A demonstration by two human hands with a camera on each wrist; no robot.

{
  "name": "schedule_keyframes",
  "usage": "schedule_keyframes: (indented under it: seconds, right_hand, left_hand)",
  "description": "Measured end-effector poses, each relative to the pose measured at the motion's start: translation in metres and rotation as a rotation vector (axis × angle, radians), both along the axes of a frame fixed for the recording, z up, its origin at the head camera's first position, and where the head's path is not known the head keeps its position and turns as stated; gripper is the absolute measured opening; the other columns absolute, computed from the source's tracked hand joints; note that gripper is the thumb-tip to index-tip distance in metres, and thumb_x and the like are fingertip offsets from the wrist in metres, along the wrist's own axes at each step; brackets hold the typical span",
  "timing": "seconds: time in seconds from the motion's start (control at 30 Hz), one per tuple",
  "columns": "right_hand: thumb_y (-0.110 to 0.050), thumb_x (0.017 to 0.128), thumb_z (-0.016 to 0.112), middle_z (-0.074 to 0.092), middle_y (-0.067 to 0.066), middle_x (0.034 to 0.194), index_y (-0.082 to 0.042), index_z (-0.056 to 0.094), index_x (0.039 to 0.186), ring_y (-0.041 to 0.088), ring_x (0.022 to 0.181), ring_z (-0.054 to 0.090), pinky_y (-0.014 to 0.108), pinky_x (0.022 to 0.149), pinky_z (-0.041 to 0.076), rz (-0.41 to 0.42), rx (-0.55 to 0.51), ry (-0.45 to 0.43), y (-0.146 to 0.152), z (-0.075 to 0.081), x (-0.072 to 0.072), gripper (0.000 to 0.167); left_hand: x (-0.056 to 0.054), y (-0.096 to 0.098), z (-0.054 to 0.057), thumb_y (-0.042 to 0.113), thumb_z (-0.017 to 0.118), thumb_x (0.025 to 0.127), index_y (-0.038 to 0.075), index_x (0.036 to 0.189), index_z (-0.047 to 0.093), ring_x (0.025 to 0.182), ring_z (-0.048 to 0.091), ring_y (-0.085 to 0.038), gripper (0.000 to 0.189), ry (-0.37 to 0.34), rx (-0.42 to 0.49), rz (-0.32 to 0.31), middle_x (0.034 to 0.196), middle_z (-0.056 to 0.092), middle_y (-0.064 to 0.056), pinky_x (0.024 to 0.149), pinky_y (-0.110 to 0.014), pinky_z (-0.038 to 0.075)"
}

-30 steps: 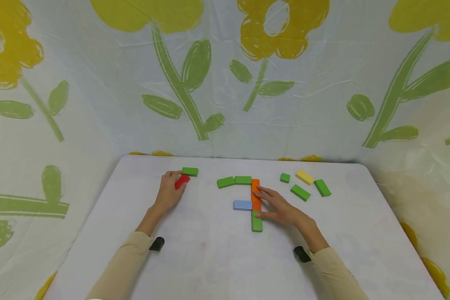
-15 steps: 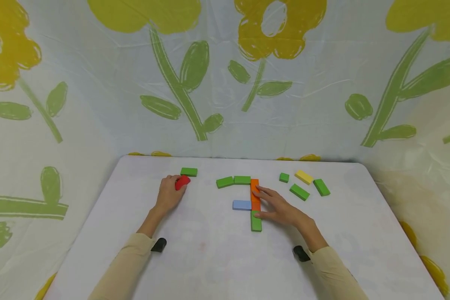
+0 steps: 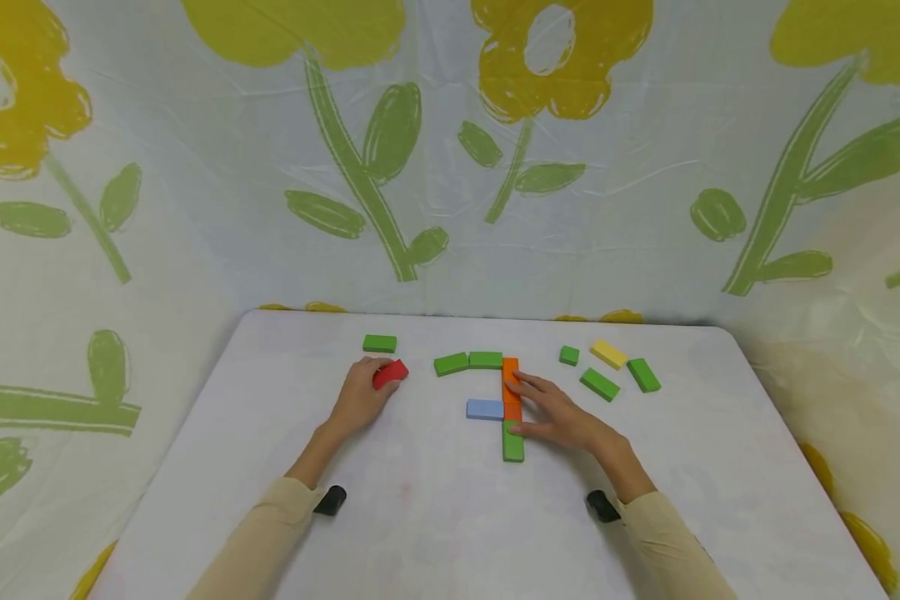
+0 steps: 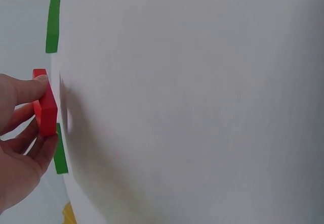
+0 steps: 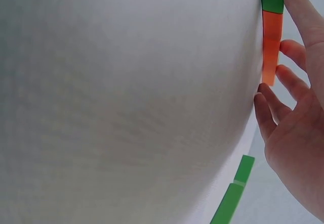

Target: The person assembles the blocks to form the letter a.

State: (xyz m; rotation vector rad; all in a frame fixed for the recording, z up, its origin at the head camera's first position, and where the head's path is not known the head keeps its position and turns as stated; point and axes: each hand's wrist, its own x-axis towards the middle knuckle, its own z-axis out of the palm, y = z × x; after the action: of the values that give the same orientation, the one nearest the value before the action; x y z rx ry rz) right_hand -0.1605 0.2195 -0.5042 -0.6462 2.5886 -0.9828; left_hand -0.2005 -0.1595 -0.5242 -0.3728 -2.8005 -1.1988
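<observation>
My left hand (image 3: 357, 397) pinches a red block (image 3: 391, 375) between thumb and fingers. In the left wrist view the red block (image 4: 48, 114) appears lifted off the table, with its shadow beside it. My right hand (image 3: 558, 417) lies along a column of blocks with its fingers spread, fingertips on the long orange block (image 3: 510, 373) and thumb on the lower green block (image 3: 513, 447). A short orange block (image 3: 512, 412) sits between those two. A blue block (image 3: 485, 410) abuts the column's left side, and a green block (image 3: 486, 360) meets its top.
Another green block (image 3: 451, 364) continues the top row leftward at a slight angle. One more green block (image 3: 379, 343) lies alone beyond my left hand. At the right are a yellow block (image 3: 609, 354), a small green block (image 3: 569, 356) and two longer green blocks (image 3: 600, 384).
My left hand has carried the red block to the right, away from the lone green block and toward the top row. The right hand stays on the column.
</observation>
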Motion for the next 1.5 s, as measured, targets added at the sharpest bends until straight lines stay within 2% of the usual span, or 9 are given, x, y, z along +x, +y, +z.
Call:
schedule_keyframes:
  seconds: [0.2, 0.33, 0.53, 0.67, 0.93, 1.17, 1.5]
  right_hand:
    - [-0.041, 0.092, 0.078, 0.025, 0.015, 0.167, -0.009, 0.042, 0.157, 0.042, 0.152, 0.021, 0.066, 0.118, 0.023, 0.003, -0.001, 0.006, 0.001, -0.002, -0.001, 0.082]
    - [-0.041, 0.092, 0.078, 0.025, 0.016, 0.167, -0.008, 0.043, 0.157, 0.043, 0.152, 0.021, 0.066, 0.117, 0.023, 0.010, -0.011, -0.001, 0.001, -0.004, -0.002, 0.081]
    - [-0.043, 0.092, 0.077, 0.024, 0.015, 0.168, -0.009, 0.042, 0.157, 0.042, 0.152, 0.021, 0.066, 0.117, 0.024, 0.010, -0.008, -0.002, 0.001, -0.005, -0.003, 0.081]
    - [-0.043, 0.092, 0.077, 0.024, 0.014, 0.168, -0.010, 0.042, 0.158, 0.041, 0.153, 0.020, 0.066, 0.117, 0.024, 0.008, -0.004, -0.001, 0.001, -0.004, -0.003, 0.082]
    - [-0.042, 0.092, 0.078, 0.024, 0.015, 0.168, -0.009, 0.043, 0.157, 0.042, 0.152, 0.021, 0.066, 0.118, 0.023, 0.014, -0.008, 0.010, 0.000, -0.004, -0.004, 0.081]
    - [-0.042, 0.092, 0.077, 0.024, 0.015, 0.168, -0.010, 0.043, 0.157, 0.042, 0.152, 0.021, 0.066, 0.118, 0.023, 0.003, -0.004, 0.001, -0.001, -0.004, -0.003, 0.081]
    - [-0.042, 0.092, 0.078, 0.025, 0.015, 0.167, -0.009, 0.043, 0.157, 0.043, 0.152, 0.021, 0.066, 0.117, 0.024, 0.008, -0.005, -0.001, 0.000, -0.004, -0.004, 0.081]
  left_hand:
    - [0.009, 0.015, 0.004, 0.008, 0.076, 0.094, -0.002, 0.133, 0.063, 0.112, 0.057, -0.032, 0.042, -0.026, 0.035, -0.045, 0.123, 0.064, -0.017, 0.095, -0.048, 0.053]
    - [0.012, 0.024, 0.005, 0.007, 0.077, 0.093, -0.001, 0.131, 0.065, 0.111, 0.058, -0.031, 0.041, -0.012, 0.039, -0.079, 0.122, 0.065, -0.016, 0.094, -0.047, 0.054]
    - [0.018, 0.036, 0.007, 0.007, 0.077, 0.092, 0.000, 0.130, 0.066, 0.110, 0.058, -0.029, 0.040, -0.032, 0.052, -0.151, 0.121, 0.065, -0.015, 0.093, -0.045, 0.054]
    - [0.022, 0.044, 0.007, 0.007, 0.076, 0.093, 0.001, 0.131, 0.066, 0.111, 0.058, -0.027, 0.041, -0.060, 0.044, -0.191, 0.122, 0.065, -0.012, 0.094, -0.043, 0.055]
    - [0.027, 0.057, 0.007, 0.007, 0.076, 0.093, 0.001, 0.133, 0.066, 0.112, 0.058, -0.028, 0.041, -0.071, 0.011, -0.274, 0.122, 0.065, -0.013, 0.095, -0.043, 0.054]
    - [0.030, 0.064, 0.006, 0.008, 0.073, 0.096, 0.002, 0.135, 0.065, 0.116, 0.056, -0.028, 0.041, -0.101, -0.014, -0.309, 0.126, 0.064, -0.012, 0.099, -0.043, 0.052]
    - [0.030, 0.067, 0.002, 0.009, 0.073, 0.096, 0.000, 0.136, 0.064, 0.114, 0.054, -0.026, 0.042, -0.096, -0.041, -0.338, 0.125, 0.062, -0.013, 0.095, -0.040, 0.052]
